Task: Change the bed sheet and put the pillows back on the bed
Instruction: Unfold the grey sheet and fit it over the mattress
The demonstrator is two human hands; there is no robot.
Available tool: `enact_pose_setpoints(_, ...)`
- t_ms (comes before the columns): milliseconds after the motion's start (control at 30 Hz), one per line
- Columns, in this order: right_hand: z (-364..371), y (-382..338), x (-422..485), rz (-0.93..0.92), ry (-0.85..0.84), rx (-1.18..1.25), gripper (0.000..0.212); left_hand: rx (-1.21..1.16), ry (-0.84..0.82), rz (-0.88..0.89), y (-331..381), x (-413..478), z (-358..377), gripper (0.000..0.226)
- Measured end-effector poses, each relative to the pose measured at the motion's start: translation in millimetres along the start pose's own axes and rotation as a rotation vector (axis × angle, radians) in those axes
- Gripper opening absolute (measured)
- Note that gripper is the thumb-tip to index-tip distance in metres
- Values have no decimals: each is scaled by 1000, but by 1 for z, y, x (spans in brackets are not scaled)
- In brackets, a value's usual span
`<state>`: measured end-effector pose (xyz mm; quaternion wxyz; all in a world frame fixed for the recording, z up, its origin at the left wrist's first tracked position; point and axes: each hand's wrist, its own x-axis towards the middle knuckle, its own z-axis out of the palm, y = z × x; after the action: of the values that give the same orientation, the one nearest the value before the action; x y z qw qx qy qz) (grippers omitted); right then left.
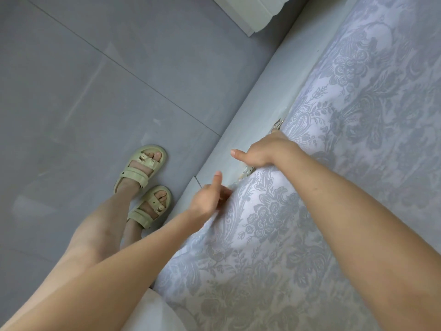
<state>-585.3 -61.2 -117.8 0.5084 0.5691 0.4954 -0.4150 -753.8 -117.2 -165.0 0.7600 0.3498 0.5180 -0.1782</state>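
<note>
A white bed sheet with a grey floral pattern covers the bed on the right side of the head view. Its edge runs along the pale bed frame. My left hand grips the sheet's edge with curled fingers, thumb pointing up. My right hand is a little farther along the same edge, its fingers tucked down between sheet and frame and hidden, thumb stretched out to the left. A bit of another patterned fabric shows under the edge. No pillows are in view.
Grey tiled floor fills the left. My feet in pale green sandals stand close beside the bed frame. A white piece of furniture stands at the top, near the bed's far end.
</note>
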Motion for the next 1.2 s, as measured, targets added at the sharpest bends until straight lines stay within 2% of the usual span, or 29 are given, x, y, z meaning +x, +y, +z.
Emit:
enact_pose_setpoints(67, 0, -11, -4, -6, -11, 139, 81, 80, 166, 64, -18, -4, -18, 73)
enact_pose_setpoints(133, 3, -25, -9, -15, -43, 241, 79, 81, 93, 41, -37, -9, -29, 73)
enact_pose_setpoints(233, 14, -42, -14, -43, -61, 245, 86, -35, -36, -33, -62, -20, -27, 70)
enact_pose_setpoints(400, 17, -55, -17, -21, -216, 288, 82, -118, -8, -70, -95, -38, -21, 62)
enact_pose_setpoints(500, 29, -67, -6, 15, -234, 114, 84, -248, -7, -28, -100, -47, -23, 57)
enact_pose_setpoints(567, 35, -72, -5, 46, -216, 46, 83, -302, -82, 17, -95, -46, -16, 54)
enact_pose_setpoints(600, 35, -71, -7, 48, -230, 86, 82, -292, -132, 18, -92, -45, -11, 53)
enact_pose_setpoints(700, 30, -64, -17, 29, -256, 366, 88, -282, -284, -103, -87, -35, -1, 56)
enact_pose_setpoints(767, 23, -59, -25, 7, -143, 529, 93, -303, -382, -170, -93, -25, 1, 68)
enact_pose_setpoints(833, 21, -58, -29, -41, -58, 581, 90, -304, -457, -264, -100, -16, -3, 78)
enact_pose_setpoints(933, 30, -71, -35, -85, -90, 388, 91, -267, -574, -337, -102, -8, -3, 84)
enact_pose_setpoints(1067, 49, -94, -28, -61, -151, 77, 92, -206, -594, -353, -105, -12, -12, 89)
enact_pose_setpoints(1133, 54, -101, -19, -26, -228, -3, 92, -155, -472, -315, -106, -22, -23, 88)
enact_pose_setpoints(1200, 53, -109, -14, 1, -319, 3, 87, -154, -256, -210, -115, -34, -36, 82)
